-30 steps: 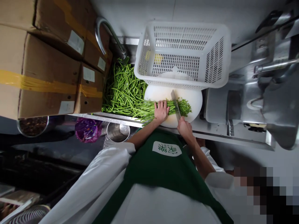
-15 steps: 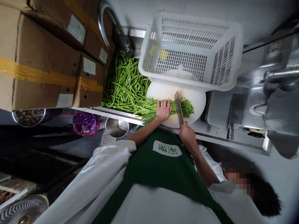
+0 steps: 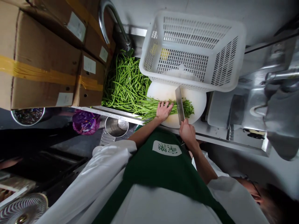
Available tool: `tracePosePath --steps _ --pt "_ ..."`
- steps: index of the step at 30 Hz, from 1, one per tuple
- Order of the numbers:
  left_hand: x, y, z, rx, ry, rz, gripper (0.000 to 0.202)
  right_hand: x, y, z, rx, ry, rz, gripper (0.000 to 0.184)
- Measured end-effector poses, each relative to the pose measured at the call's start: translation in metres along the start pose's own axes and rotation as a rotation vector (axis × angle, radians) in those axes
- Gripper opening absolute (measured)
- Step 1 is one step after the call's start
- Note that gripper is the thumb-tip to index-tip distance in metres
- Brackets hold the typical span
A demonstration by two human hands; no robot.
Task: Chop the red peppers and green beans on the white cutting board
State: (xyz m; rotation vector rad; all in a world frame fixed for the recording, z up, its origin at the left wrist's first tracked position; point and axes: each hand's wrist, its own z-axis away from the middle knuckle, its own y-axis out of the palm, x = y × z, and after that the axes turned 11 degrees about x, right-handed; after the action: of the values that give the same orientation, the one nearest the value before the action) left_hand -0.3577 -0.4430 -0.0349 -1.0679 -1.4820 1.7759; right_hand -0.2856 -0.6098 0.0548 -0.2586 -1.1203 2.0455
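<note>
My left hand [image 3: 164,111] presses down on a bundle of long green beans [image 3: 149,108], fingers curled over the top of it. The bundle lies across a round white cutting board [image 3: 200,101]. In my right fist [image 3: 187,132] is a cleaver [image 3: 179,104], its blade upright across the bundle to the right of my left hand. Short cut bean pieces [image 3: 188,107] sit against the blade's right side. Whether the edge touches the board is hidden. A big heap of uncut green beans [image 3: 130,82] lies left of the board.
A white plastic basket [image 3: 193,84] stands behind the board. Taped cardboard boxes [image 3: 44,59] and a curved faucet [image 3: 118,23] are at the left. Below the counter edge are a steel pot [image 3: 114,129] and a purple bag [image 3: 85,123]. Another person [image 3: 252,189] is at lower right.
The cleaver has shifted slightly, its blade now more upright over the bundle. My left fingers have spread a little to the right. The other person at lower right has moved further down.
</note>
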Motion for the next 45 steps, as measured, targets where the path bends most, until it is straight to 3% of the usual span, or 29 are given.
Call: tracePosePath --steps 8,17,45 --pt "0.001 0.001 0.001 0.010 -0.050 0.034 0.045 -0.004 0.002 0.023 -0.001 0.032 -0.010 0.033" --pt "0.000 0.003 -0.001 -0.006 -0.039 0.019 0.043 -0.004 0.009 0.024 0.054 0.008 -0.010 0.029" --pt "0.000 0.002 -0.003 0.062 -0.050 0.041 0.043 -0.008 0.001 0.038 0.120 0.027 0.058 0.021"
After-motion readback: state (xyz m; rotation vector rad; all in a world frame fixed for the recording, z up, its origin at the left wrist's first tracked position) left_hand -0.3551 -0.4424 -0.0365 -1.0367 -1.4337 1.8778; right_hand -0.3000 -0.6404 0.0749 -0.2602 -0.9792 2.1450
